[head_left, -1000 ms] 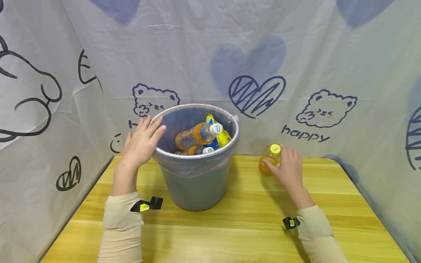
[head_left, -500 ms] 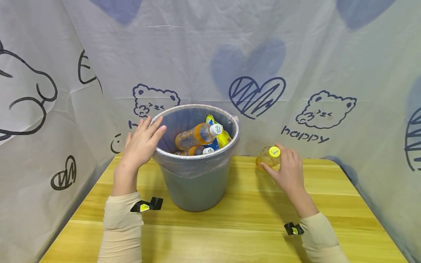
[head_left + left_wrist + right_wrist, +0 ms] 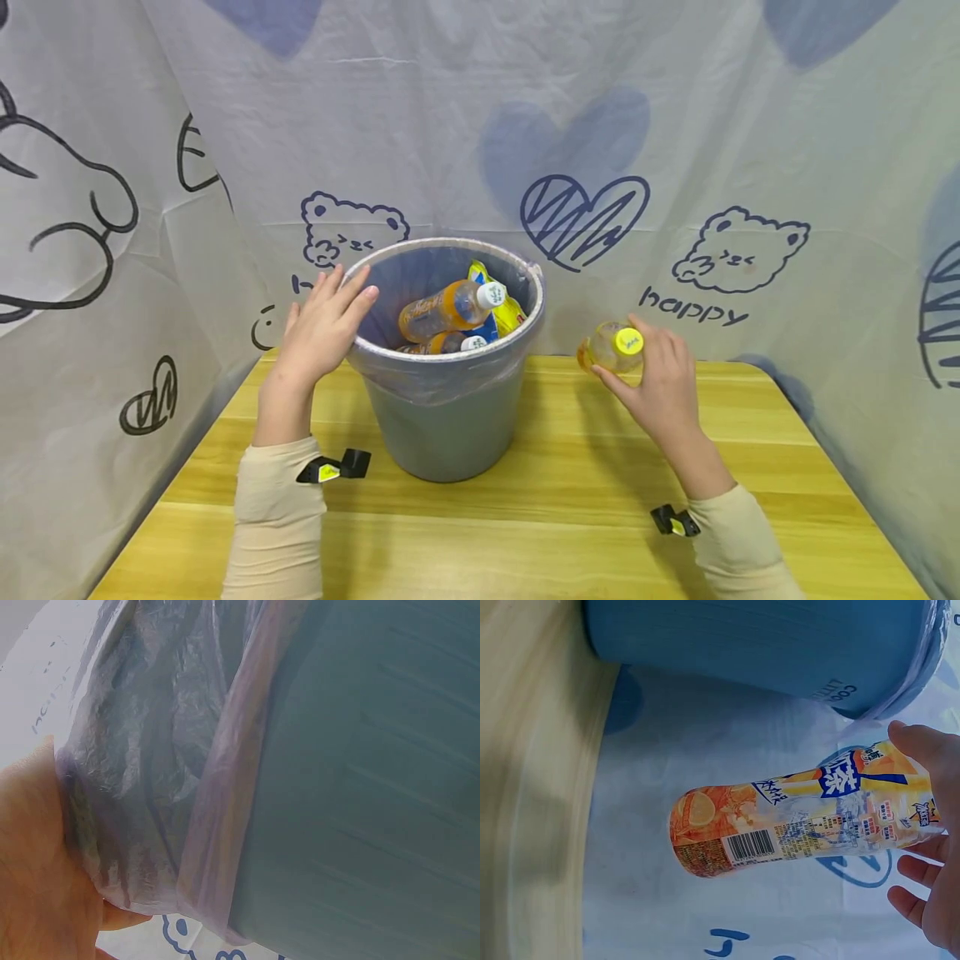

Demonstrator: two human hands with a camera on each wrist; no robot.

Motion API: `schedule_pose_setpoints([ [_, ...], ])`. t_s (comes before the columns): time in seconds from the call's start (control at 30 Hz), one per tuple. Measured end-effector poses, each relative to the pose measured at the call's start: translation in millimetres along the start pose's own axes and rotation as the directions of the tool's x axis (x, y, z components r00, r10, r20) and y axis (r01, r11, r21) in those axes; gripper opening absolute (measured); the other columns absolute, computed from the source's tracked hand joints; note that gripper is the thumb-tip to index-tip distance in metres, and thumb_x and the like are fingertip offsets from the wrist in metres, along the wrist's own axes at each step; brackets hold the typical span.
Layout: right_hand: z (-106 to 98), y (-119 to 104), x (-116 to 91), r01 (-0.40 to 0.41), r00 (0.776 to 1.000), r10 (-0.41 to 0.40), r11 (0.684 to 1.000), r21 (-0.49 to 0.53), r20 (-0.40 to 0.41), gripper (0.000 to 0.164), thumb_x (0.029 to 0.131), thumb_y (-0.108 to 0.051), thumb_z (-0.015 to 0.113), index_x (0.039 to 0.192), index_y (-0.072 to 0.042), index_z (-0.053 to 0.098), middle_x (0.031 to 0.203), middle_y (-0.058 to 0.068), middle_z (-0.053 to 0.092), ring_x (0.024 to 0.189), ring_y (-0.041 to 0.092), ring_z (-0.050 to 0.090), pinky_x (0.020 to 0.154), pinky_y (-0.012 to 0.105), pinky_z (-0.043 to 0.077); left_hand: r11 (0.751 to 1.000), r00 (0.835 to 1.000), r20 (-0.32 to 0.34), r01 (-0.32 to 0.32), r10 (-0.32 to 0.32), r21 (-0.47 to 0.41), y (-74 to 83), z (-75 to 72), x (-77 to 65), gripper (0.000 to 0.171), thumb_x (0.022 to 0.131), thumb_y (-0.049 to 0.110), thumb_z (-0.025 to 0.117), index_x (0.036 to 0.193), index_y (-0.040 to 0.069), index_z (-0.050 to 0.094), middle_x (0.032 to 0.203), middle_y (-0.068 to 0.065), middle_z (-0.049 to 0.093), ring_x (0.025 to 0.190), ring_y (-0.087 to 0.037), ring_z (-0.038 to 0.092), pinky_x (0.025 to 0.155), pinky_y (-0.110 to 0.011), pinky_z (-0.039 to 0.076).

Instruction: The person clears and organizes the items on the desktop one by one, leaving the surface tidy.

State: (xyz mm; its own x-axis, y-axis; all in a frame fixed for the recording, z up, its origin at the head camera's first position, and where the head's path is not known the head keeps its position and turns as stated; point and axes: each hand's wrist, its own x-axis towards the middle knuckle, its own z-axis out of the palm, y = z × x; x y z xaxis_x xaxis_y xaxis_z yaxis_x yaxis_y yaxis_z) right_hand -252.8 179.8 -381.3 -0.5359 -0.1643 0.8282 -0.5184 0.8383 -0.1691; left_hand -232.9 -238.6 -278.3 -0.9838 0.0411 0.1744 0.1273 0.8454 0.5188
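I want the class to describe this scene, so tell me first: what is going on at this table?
A person sits at a wooden table with a grey bin lined with a plastic bag. The left hand rests on the bin's rim. The right hand holds a yellow-capped drink bottle off the table, tilted, to the right of the bin. Inside the bin lie two orange bottles with white caps and a yellow and blue packet.

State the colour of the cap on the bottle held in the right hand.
Yellow cap on the clear plastic bottle, seen best in the head view.
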Motion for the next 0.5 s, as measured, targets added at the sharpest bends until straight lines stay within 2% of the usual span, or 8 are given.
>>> schedule_pose_setpoints([
  [0.33, -10, -9, 14, 0.049, 0.999, -0.049, 0.999, 0.008, -0.002, 0.086, 0.089, -0.072, 0.045, 0.137, 0.0, 0.047, 0.12, 0.022, 0.058, 0.109, 0.042, 0.049, 0.092, 0.056, 0.041, 1.0, 1.0, -0.001, 0.002, -0.002, -0.001, -0.7, 0.0, -0.6, 0.069, 0.098, 0.068, 0.016, 0.157, 0.031, 0.017, 0.166, -0.007, 0.0, 0.153, -0.033, -0.008, 0.114, -0.071, -0.006],
  [0.5, -13, -13, 21, 0.108, 0.993, -0.106, 0.994, 0.021, -0.06, 0.082, 0.089, -0.067, 0.051, 0.136, 0.0, 0.049, 0.119, 0.022, 0.06, 0.107, 0.042, 0.05, 0.09, 0.055, 0.041, 1.0, 1.0, -0.005, 0.002, -0.002, -0.003, -0.2, 0.1, -1.1, 0.069, 0.098, 0.067, 0.017, 0.157, 0.031, 0.017, 0.166, -0.006, 0.0, 0.153, -0.033, -0.007, 0.114, -0.071, -0.006],
])
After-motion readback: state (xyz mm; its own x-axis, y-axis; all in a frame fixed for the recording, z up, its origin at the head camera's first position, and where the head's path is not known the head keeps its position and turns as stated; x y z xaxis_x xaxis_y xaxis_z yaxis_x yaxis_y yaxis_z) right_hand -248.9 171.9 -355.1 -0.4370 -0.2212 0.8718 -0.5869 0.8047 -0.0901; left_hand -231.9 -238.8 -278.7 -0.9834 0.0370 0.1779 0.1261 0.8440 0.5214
